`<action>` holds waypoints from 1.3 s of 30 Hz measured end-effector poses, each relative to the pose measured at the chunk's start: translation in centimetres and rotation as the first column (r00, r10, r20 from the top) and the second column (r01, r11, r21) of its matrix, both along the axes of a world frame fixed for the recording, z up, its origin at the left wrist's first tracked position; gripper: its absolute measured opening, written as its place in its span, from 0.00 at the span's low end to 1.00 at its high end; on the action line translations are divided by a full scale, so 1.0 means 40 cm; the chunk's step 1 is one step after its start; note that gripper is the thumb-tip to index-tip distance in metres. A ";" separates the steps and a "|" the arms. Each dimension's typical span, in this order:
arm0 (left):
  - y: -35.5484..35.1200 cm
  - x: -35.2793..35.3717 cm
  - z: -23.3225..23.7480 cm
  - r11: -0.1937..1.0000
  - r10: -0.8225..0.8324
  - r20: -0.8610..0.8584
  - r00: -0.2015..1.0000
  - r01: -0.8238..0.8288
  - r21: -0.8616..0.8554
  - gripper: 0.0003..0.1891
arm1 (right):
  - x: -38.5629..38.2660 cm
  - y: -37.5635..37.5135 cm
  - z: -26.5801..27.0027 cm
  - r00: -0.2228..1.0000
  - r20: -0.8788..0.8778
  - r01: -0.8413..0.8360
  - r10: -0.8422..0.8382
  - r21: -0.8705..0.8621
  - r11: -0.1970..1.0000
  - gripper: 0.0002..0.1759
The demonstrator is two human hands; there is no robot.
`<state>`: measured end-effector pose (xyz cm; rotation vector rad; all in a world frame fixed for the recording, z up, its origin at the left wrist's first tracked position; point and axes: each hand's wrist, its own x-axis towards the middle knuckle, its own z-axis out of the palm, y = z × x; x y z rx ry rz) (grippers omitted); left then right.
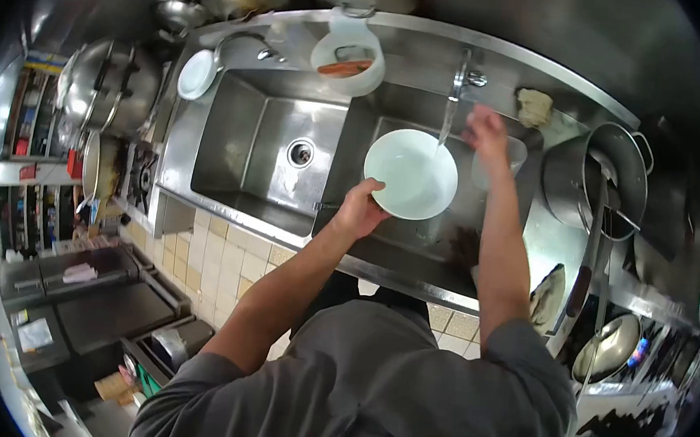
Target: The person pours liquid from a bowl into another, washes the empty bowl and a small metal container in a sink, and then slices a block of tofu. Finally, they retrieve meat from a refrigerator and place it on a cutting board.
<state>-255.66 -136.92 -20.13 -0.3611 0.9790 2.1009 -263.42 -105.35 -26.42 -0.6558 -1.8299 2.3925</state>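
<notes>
A white bowl (410, 174) is held over the right sink basin, under a stream of water from the faucet (460, 78). My left hand (362, 209) grips its lower left rim, thumb on the inside. To the right of the stream, my right hand (488, 132) is raised near the faucet, blurred, with its fingers partly bent; no object shows in it. Below that hand, a translucent container (500, 165) sits in the right basin. A dark item (466, 247) lies lower in the same basin.
The left basin (278, 141) has a drain. A white container (349, 62) with orange-brown items hangs at the back divider. A white lid-like dish (198, 74) stands far left. A cloth (534, 107), a large pot (595, 182) and utensils are on the right.
</notes>
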 end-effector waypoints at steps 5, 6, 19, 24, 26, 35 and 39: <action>0.084 -0.086 -0.070 0.982 -0.184 0.070 0.981 0.180 0.052 0.31 | 0.318 -0.151 0.090 0.972 0.214 -0.007 0.093 -0.373 0.928 0.42; 0.097 -0.114 -0.096 0.968 -0.237 0.089 0.967 0.227 0.111 0.28 | 0.321 -0.148 0.072 0.975 0.223 0.058 0.019 -0.333 0.941 0.44; 0.313 -0.317 -0.208 0.488 -0.861 -0.505 0.057 -0.186 -0.853 0.21 | 0.351 -0.186 -0.043 0.982 0.116 0.146 -0.152 0.059 0.988 0.46; -0.108 -0.248 -0.061 0.492 -0.775 -0.568 0.277 -0.301 -0.817 0.22 | 0.221 -0.269 0.016 0.919 0.392 0.066 -0.046 -0.039 0.997 0.44; -0.366 -0.236 -0.010 0.521 -0.547 -0.585 0.599 -0.304 -0.798 0.19 | 0.169 -0.277 -0.005 0.916 0.401 -0.033 0.028 0.006 0.999 0.43; -1.751 0.061 -0.088 -0.185 0.430 -0.586 0.687 -0.568 -0.802 0.14 | 0.068 -0.294 -0.044 0.965 0.054 -0.079 0.258 0.993 0.088 0.41; -2.164 0.185 -0.173 -0.154 0.732 -0.401 0.551 -0.440 -0.885 0.17 | 0.112 -0.285 -0.001 0.994 -0.074 0.082 0.079 0.992 -0.100 0.32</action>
